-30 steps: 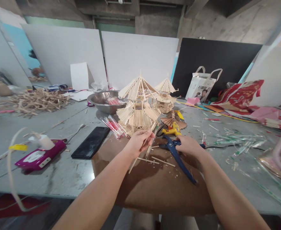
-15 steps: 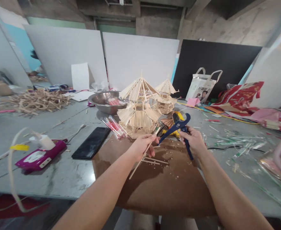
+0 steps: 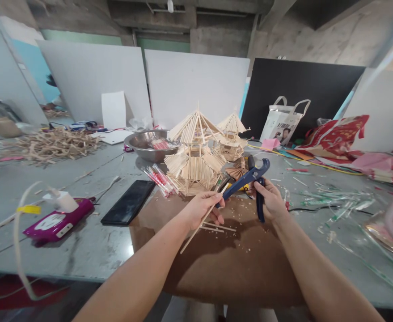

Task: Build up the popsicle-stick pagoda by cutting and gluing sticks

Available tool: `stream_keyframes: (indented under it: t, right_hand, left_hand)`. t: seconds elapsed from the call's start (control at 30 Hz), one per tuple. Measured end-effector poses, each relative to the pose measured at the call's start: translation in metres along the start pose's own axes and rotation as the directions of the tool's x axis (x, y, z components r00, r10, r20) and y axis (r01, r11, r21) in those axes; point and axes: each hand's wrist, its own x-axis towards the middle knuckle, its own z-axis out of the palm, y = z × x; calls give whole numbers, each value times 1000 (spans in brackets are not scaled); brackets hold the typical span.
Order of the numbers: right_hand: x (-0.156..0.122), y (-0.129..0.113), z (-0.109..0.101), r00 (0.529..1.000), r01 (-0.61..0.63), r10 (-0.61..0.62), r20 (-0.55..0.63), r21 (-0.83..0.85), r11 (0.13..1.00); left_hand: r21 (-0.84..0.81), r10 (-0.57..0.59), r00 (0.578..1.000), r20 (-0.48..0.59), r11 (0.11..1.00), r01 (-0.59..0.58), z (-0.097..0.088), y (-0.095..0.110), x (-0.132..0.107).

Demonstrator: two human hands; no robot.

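My left hand (image 3: 204, 209) is closed round a thin wooden stick (image 3: 193, 237), which slants from lower left to upper right. In my right hand (image 3: 270, 200) is a blue pipe cutter (image 3: 246, 182) with a hooked head, gripped by one handle; its other arm reaches down-left to my left fingertips. Whether those fingers also touch the cutter is hard to tell. Below my left hand, several cut sticks (image 3: 216, 227) and pale chips lie on a brown board (image 3: 230, 268). Just beyond stands a stick-built pavilion model (image 3: 196, 165) with two tiers of roof.
A second pavilion model (image 3: 231, 138) stands behind. To the left are a metal bowl (image 3: 149, 154), red-and-white packets (image 3: 161, 180), a black phone (image 3: 128, 202), a purple power strip (image 3: 58, 219) and a pile of sticks (image 3: 58, 143). Plastic wrappers (image 3: 344, 199) lie at right.
My right hand has moved slightly down and the cutter has shifted a little, its held handle now nearer my left hand. The left hand still holds the stick.
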Motion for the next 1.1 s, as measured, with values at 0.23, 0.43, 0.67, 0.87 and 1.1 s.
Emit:
stream_keyframes:
  t: [0.23,0.43,0.67,0.87,1.1]
  right_hand:
    - [2,16,0,971,164,-234,-52,-568,806]
    - [-9,23,10,889,255,-436,-141,-639,726]
    - [-13,23,20,925,235,-352,-142,-514,825]
    - [-14,21,27,947,212,-278,-163,-335,918]
    - [-22,9,32,960,190,-183,-210,13,982]
  left_hand:
    - [2,28,998,-52,1000,-28,9,-7,3]
    - [-23,32,995,-89,999,-34,15,-7,2]
    - [-71,-30,998,-49,997,26,24,-12,1]
    - [-86,-68,998,-15,994,66,27,-14,0]
    - [-147,-64,994,92,986,77,26,-15,-1]
